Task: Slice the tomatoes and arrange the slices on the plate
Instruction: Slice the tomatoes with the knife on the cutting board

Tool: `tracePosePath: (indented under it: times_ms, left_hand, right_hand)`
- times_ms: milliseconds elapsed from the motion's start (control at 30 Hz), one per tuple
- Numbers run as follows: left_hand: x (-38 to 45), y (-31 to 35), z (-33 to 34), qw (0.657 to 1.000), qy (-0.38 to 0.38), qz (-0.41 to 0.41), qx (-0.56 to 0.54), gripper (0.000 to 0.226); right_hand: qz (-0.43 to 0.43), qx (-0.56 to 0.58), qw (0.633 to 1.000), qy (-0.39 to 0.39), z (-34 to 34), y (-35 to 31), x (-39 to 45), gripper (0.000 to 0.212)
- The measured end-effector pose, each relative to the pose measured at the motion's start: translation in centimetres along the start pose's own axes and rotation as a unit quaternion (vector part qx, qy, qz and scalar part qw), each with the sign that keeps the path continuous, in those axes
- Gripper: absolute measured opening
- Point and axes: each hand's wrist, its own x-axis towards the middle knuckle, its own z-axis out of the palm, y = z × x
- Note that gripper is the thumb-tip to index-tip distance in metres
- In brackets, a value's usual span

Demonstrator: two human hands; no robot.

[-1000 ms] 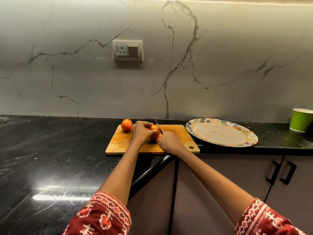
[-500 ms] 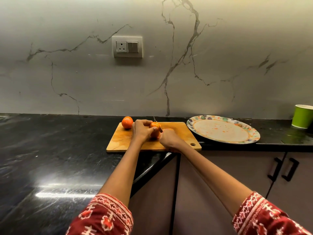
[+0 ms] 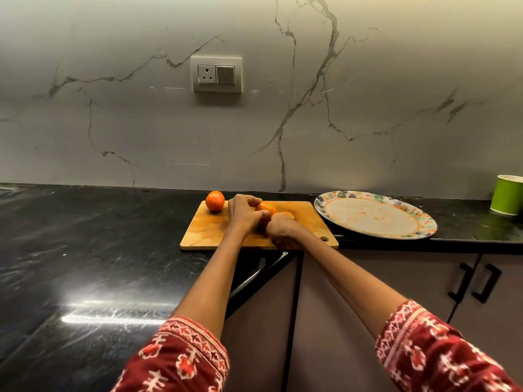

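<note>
Tomatoes, two: one whole tomato point(image 3: 215, 201) at the far left corner of the wooden cutting board point(image 3: 209, 230), apart from the hands; one cut tomato point(image 3: 266, 207) at the board's middle, held between the hands. A pale orange cut piece point(image 3: 283, 214) lies just beside it on the right, partly hidden.

Head view — hands. Left hand point(image 3: 244, 212) is curled over the cut tomato, fingers arched on top, thumb against its near side. Right hand point(image 3: 283, 230) has its fingers curled closed, pressed against the left hand at the board's near edge; what it grips is hidden, and no blade can be made out.

Head view — other items. Cutting board sits on the black surface point(image 3: 85, 236), its near edge at the surface's front lip, a hanging hole at its near right corner. Patterned plate point(image 3: 418, 216) lies just right of the board, its centre marked with small orange specks; no slices on it. Green cup point(image 3: 508, 195) stands well right of the plate, at the frame edge. Wall socket point(image 3: 216, 74) is mounted on the marble backsplash above the board. Both sleeves are red with white print.
</note>
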Motion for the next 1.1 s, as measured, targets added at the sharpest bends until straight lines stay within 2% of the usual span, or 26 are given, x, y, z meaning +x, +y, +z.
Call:
tracePosePath:
  times_ms: [200, 300, 400, 600, 767, 833, 1100]
  left_hand:
    - [0.1, -0.5, -0.3, 1.000, 0.017, -0.017, -0.017, 0.038]
    - [0.3, -0.6, -0.4, 0.999, 0.016, -0.029, -0.020, 0.037]
    - [0.4, -0.8, -0.5, 0.999, 0.009, -0.037, -0.015, 0.035]
    - [0.4, -0.6, -1.4, 0.997, -0.064, -0.038, -0.004, 0.046]
    - [-0.3, 0.7, -0.9, 0.993, -0.114, -0.001, 0.011, 0.048]
    - [-0.6, 1.1, -0.6, 0.994, -0.103, 0.011, 0.015, 0.047]
    - [-0.7, 0.3, -1.5, 0.998, -0.063, 0.004, 0.029, 0.054]
  right_hand:
    - [0.017, -0.057, 0.996, -0.062, -1.0, -0.1, -1.1, 0.024]
    - [0.014, -0.112, 0.993, -0.044, -0.4, 0.8, -2.6, 0.021]
    - [0.008, -0.143, 0.989, -0.023, -0.5, 2.0, -3.4, 0.030]
    - [-0.008, -0.061, 0.996, 0.065, -2.5, 3.1, -3.5, 0.027]
    - [0.023, -0.010, 0.998, 0.053, -3.4, 2.7, -3.4, 0.034]
    - [0.022, 0.013, 0.999, 0.036, -3.5, 2.7, -3.4, 0.033]
    - [-0.014, 0.134, 0.989, 0.058, -2.9, 2.5, -2.9, 0.035]
